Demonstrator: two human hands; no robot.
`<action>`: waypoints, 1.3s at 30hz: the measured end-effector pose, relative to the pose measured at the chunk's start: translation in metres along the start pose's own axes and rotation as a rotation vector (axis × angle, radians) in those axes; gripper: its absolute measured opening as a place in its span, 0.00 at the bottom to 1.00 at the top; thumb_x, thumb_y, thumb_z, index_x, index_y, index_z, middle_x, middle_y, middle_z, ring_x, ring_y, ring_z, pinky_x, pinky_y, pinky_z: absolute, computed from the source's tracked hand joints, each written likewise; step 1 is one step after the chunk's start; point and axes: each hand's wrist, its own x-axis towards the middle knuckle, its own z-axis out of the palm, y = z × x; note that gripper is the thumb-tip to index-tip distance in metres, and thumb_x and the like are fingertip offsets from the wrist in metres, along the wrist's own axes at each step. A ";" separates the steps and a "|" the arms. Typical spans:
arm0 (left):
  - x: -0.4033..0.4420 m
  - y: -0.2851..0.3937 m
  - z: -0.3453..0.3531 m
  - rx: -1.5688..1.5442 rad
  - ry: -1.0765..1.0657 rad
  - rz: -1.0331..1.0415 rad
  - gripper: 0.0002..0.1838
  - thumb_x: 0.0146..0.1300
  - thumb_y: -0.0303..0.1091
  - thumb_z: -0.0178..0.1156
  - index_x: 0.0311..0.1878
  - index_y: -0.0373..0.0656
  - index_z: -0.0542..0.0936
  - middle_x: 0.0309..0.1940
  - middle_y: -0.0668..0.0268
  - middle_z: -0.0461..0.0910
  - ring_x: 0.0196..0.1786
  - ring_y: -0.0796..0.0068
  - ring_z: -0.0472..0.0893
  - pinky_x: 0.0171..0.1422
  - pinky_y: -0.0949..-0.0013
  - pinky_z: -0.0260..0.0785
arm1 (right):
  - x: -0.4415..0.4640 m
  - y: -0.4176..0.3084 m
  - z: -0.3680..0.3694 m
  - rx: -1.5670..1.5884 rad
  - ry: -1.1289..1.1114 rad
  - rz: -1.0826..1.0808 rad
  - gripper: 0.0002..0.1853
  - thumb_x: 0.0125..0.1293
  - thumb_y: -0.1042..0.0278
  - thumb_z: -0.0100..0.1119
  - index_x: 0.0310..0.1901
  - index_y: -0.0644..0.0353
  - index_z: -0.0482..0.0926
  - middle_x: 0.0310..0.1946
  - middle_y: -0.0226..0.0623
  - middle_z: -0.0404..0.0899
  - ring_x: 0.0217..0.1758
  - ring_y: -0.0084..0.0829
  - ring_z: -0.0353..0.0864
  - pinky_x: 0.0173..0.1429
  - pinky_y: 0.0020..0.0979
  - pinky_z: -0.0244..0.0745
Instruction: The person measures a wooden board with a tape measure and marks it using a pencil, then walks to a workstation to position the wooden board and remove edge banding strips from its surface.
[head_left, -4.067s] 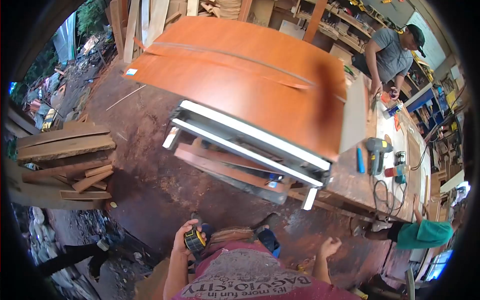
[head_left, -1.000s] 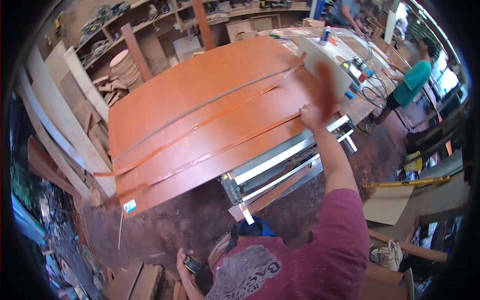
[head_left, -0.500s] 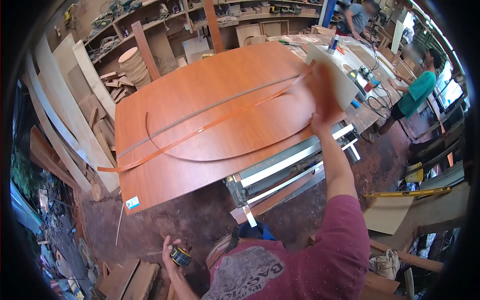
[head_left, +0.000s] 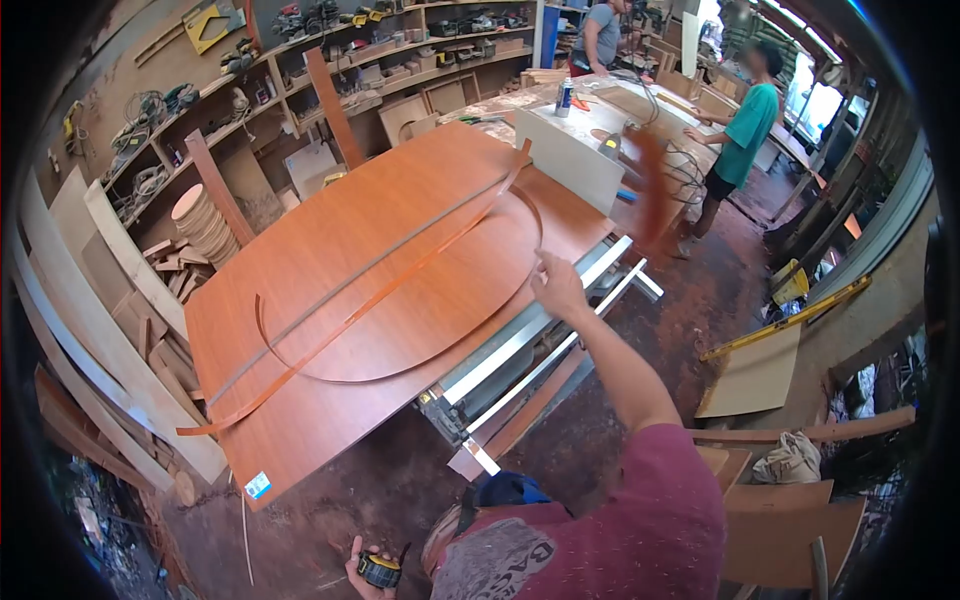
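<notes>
My right hand [head_left: 560, 286] pinches a thin brown edging strip [head_left: 400, 375] near the right end of a large reddish-brown panel [head_left: 330, 250]. The strip bends in a wide loop over the panel. An orange strip [head_left: 375, 300] and a grey strip [head_left: 330, 303] lie lengthwise across the panel. Low in the view, my left hand [head_left: 368, 572] is closed round a black and yellow tape measure [head_left: 379, 570], away from the panel. The panel rests over a machine with pale metal rails [head_left: 500, 362]. A blue and white label [head_left: 258, 486] sits at its near left corner.
A workbench [head_left: 600, 105] with a spray can [head_left: 564, 97], tools and cables stands behind. Two people are there, one in a green shirt [head_left: 748, 130], one in grey [head_left: 600, 40]. Boards [head_left: 150, 300] lean at left. A yellow level [head_left: 785, 320] lies at right.
The view has swung, shifting the panel left. My right hand has come to the panel from my side and now holds the strip, which has gone from nearly straight to looped. My left hand keeps the tape measure.
</notes>
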 end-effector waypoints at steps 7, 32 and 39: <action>-0.004 0.051 -0.058 -0.074 -0.165 -0.031 0.26 0.68 0.44 0.52 0.65 0.41 0.75 0.33 0.63 0.80 0.34 0.63 0.79 0.39 0.55 0.74 | -0.125 -0.127 -0.037 0.233 0.209 -0.198 0.07 0.59 0.73 0.63 0.39 0.65 0.83 0.39 0.46 0.84 0.46 0.45 0.84 0.53 0.41 0.78; 0.086 0.230 -0.225 -0.155 -0.356 -0.104 0.26 0.61 0.50 0.52 0.51 0.37 0.80 0.33 0.57 0.82 0.32 0.56 0.80 0.42 0.48 0.76 | -0.277 -0.403 0.082 0.824 0.294 0.250 0.09 0.70 0.72 0.58 0.46 0.68 0.82 0.21 0.30 0.80 0.23 0.19 0.78 0.28 0.25 0.73; 0.109 0.282 -0.212 -0.094 -0.307 -0.168 0.24 0.60 0.48 0.54 0.48 0.37 0.80 0.33 0.56 0.82 0.33 0.55 0.80 0.41 0.47 0.77 | -0.260 -0.498 0.112 0.772 0.198 0.003 0.07 0.69 0.73 0.59 0.44 0.66 0.81 0.18 0.36 0.81 0.21 0.23 0.81 0.29 0.26 0.74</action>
